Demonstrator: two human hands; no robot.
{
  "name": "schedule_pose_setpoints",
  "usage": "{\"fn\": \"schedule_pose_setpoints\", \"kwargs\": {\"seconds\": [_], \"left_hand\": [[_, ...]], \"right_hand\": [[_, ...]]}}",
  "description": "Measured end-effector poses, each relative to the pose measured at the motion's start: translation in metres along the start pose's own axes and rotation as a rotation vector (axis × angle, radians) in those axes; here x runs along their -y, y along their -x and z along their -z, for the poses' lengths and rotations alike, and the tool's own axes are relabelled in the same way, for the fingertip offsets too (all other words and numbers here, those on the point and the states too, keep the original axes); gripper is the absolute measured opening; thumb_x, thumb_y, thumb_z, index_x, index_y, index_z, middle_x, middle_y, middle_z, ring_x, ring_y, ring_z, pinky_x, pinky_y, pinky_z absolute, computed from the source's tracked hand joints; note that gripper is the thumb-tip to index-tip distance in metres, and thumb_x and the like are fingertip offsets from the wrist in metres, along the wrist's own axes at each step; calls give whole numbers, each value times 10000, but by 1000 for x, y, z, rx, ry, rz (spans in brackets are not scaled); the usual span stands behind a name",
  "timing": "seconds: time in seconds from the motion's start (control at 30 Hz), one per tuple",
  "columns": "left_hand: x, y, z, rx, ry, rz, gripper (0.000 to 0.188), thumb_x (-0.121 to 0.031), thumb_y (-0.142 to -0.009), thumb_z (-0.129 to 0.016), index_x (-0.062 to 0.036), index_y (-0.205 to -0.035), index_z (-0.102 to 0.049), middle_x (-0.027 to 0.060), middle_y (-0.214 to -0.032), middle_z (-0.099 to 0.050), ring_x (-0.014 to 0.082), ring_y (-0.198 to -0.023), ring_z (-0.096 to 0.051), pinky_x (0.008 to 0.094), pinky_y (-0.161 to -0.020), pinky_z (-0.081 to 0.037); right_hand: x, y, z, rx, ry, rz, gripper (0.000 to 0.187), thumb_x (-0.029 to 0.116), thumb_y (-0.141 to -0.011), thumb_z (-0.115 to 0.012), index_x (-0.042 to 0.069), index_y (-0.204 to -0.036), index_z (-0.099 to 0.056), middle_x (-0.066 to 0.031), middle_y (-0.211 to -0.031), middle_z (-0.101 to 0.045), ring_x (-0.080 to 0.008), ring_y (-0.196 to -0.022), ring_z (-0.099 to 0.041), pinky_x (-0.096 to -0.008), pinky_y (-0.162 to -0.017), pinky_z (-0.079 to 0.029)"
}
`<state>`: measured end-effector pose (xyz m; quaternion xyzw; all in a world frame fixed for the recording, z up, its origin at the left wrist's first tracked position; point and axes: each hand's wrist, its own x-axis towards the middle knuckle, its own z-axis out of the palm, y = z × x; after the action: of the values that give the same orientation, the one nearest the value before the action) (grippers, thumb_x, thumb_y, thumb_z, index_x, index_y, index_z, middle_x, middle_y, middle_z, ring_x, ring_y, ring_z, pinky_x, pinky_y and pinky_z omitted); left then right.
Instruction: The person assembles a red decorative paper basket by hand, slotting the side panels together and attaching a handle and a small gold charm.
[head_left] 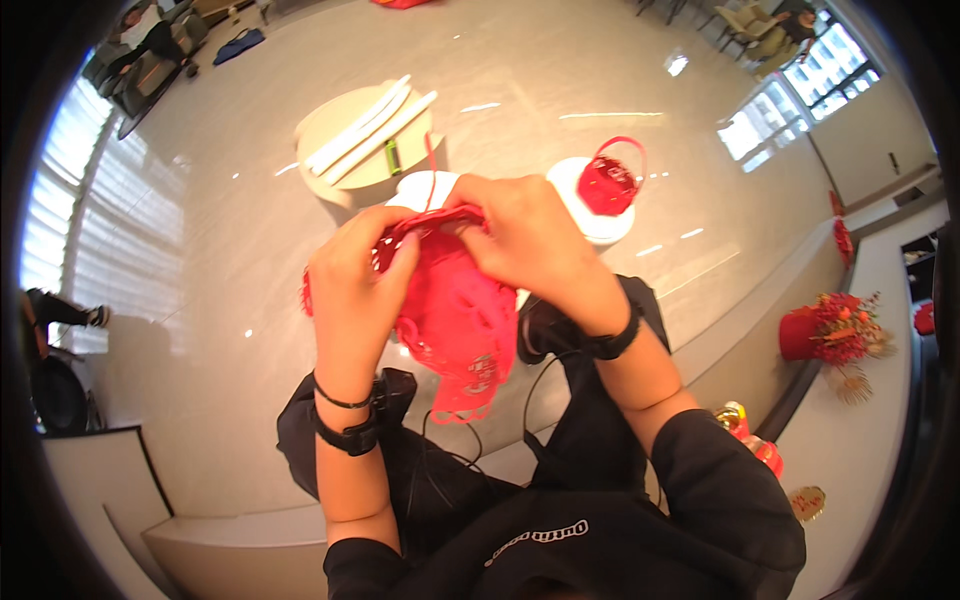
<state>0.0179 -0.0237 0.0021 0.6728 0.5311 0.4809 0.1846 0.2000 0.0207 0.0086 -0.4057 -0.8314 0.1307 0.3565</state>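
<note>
Both of my hands hold a red, floppy, felt-like piece with cut-out patterns (455, 315) in front of my lap. My left hand (350, 265) has its thumb and fingers closed on the upper left edge. On the upper right edge, my right hand (530, 235) pinches the same piece, its fingertips partly hidden by the folds. A thin red strip (432, 165) rises from between the hands. The piece hangs down toward my knees with a scalloped lower end. Beyond my right hand, a small red basket with a looped handle (606, 186) stands on a white round stool (590, 228).
A beige round table (318, 112) ahead left bears long white bars (370, 130) and a small green object (392, 156). At the right, red flowers (845, 325) stand on a ledge. Black cables (430, 450) hang by my legs. Other people sit far off at the edges.
</note>
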Motion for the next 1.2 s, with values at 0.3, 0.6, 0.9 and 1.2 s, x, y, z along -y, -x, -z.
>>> {"fn": "schedule_pose_setpoints", "kwargs": {"seconds": [0.3,0.6,0.9,1.2], "left_hand": [[-9,7,30,-58,-12,-34,154,8,-818,-651,-7,-971,-654,137,-924,-685,296,-813,-662,341,-727,-514],[-4,6,35,-168,298,-98,194,47,-838,-627,-4,-1011,-699,139,-854,-704,210,-724,-679,292,-675,-512],[33,-4,40,-251,145,-27,157,11,-848,-654,5,-997,-702,128,-826,-721,165,-737,-693,280,-694,-521],[114,6,84,-403,441,233,296,40,-862,-648,72,-1156,-663,59,-993,-711,99,-833,-639,240,-753,-519]], "right_hand": [[53,-8,0,-42,196,82,171,73,-733,-700,52,-871,-601,-132,-696,-637,-335,-684,-656,-427,-589,-507],[78,-13,12,-105,298,108,186,57,-731,-702,48,-878,-589,-127,-725,-637,-327,-703,-653,-422,-623,-516],[97,-1,24,-171,54,282,424,148,-760,-736,62,-1161,-626,-122,-1013,-650,-321,-954,-626,-391,-859,-515],[182,62,33,-313,-847,653,104,64,-846,-648,63,-876,-748,-100,-931,-724,-210,-777,-662,-299,-683,-545]]}}
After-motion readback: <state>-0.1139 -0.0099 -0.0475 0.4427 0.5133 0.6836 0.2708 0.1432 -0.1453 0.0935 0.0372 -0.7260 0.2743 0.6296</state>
